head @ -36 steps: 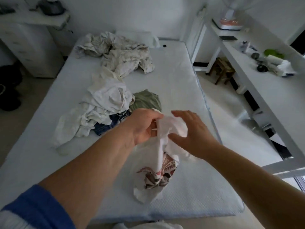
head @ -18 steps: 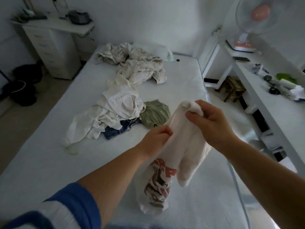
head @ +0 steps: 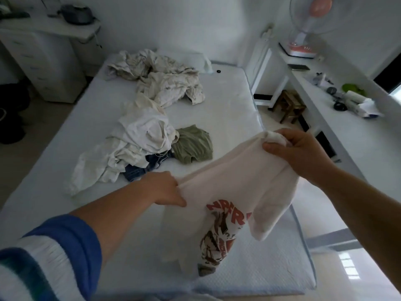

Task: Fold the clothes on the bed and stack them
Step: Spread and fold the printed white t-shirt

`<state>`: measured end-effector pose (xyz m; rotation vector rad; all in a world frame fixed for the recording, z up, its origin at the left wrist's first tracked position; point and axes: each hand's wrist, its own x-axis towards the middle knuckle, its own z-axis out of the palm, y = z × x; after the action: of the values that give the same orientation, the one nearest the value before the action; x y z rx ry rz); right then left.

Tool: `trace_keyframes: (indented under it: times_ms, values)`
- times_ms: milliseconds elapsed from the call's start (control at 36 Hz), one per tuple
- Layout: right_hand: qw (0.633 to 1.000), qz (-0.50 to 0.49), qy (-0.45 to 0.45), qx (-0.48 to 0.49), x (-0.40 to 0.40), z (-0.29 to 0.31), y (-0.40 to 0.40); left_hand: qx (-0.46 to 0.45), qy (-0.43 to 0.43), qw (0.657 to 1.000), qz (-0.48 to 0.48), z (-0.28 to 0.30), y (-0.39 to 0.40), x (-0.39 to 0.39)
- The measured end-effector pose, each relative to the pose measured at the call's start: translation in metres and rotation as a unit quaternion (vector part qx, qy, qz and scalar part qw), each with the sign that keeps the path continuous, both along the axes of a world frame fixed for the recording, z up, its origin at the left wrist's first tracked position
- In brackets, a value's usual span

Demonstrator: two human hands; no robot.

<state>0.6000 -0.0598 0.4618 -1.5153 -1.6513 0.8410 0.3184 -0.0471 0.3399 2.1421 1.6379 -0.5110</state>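
A cream T-shirt [head: 236, 183] with a red and brown print hangs over the near part of the white bed [head: 234, 109]. My left hand [head: 162, 189] pinches its upper edge on the left. My right hand [head: 297, 153] grips a bunched corner higher up on the right. The cloth is stretched between both hands and its lower end droops onto the mattress. Further up the bed lie a heap of white clothes [head: 138, 142], an olive green garment [head: 193, 147], a dark blue denim piece [head: 141, 168] and a crumpled cream pile [head: 165, 79].
A white drawer unit [head: 45, 61] stands left of the bed's head. On the right runs a long white desk [head: 355, 135] with small items and a fan [head: 310, 25]. A wooden stool [head: 289, 105] sits under it. Dark bags [head: 12, 114] lie on the left floor.
My hands have drawn apart, the right one up and to the right, the left one down and left. The T-shirt has gone from a bunch to a stretched sheet.
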Motion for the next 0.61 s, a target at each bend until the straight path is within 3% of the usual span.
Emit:
trace_keyframes:
  times_ms: [111, 250, 417, 500, 611]
  values:
    - [0.997, -0.020, -0.070, -0.014, 0.016, -0.014, 0.000, 0.053, -0.046, 0.995, 0.066, 0.011, 0.012, -0.018]
    - [0.992, -0.048, -0.112, 0.027, 0.026, -0.025, 0.001, 0.126, -0.133, 0.982, 0.048, 0.020, 0.008, -0.019]
    - [0.966, 0.017, -0.258, 0.000, 0.035, -0.021, 0.002, 0.219, -0.323, 0.920, 0.040, 0.039, 0.000, -0.006]
    - [0.939, 0.070, -0.336, -0.031, 0.042, -0.016, 0.000, 0.227, -0.372, 0.899, 0.044, 0.053, 0.002, -0.004]
    - [0.922, 0.089, -0.376, -0.023, 0.049, -0.016, 0.001, 0.203, -0.431, 0.874, 0.097, 0.070, 0.005, -0.006]
